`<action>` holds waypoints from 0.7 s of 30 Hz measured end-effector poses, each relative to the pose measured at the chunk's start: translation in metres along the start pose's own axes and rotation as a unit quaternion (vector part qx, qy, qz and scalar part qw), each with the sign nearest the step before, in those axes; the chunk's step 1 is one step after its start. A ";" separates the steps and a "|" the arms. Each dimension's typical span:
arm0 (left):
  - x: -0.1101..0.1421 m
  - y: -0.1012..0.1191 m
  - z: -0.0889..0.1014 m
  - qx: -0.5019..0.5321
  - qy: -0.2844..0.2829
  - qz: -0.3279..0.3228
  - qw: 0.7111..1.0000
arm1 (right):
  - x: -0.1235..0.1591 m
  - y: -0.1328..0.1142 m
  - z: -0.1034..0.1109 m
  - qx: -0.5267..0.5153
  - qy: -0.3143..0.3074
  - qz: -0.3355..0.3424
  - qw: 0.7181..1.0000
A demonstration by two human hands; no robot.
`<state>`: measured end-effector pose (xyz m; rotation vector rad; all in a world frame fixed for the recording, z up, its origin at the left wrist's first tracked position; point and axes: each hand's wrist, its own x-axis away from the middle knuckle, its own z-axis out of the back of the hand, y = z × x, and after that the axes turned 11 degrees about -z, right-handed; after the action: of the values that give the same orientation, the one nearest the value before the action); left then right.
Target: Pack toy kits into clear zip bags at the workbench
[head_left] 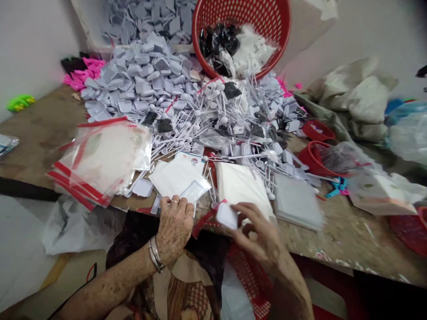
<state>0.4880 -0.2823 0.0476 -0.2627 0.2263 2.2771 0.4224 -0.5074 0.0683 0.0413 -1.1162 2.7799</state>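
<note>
My left hand point(173, 229) is closed at the table's near edge, gripping a clear zip bag with a red strip point(200, 221) whose mouth faces right. My right hand point(258, 235) pinches a small white square plastic piece point(227, 215) at that bag's opening. Just beyond the hands lie a flat white packet point(178, 175) and a stack of white sheets point(242, 184). A heap of white plastic sticks point(213, 120) and grey square trays point(143, 75) covers the table's middle.
A tipped red basket point(280, 26) spills black and white pieces. A stack of empty zip bags point(100, 158) lies at left, a grey pile point(296, 202) and small red baskets point(312, 158) at right. Another red basket point(250, 278) sits on my lap.
</note>
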 end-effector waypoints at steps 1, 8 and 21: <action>-0.001 -0.002 0.001 0.011 0.010 -0.001 1.000 | 0.003 -0.007 -0.008 -0.016 -0.038 0.019 0.999; -0.008 -0.016 -0.001 0.090 0.043 -0.039 0.994 | -0.020 -0.021 -0.080 -0.044 0.138 0.081 0.986; -0.045 -0.059 -0.027 0.050 0.022 0.132 0.990 | -0.051 -0.019 -0.103 -0.083 0.249 0.044 0.964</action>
<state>0.5647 -0.2831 0.0288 -0.2437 0.4189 2.5144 0.4784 -0.4290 0.0031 -0.6987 -1.2193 2.5316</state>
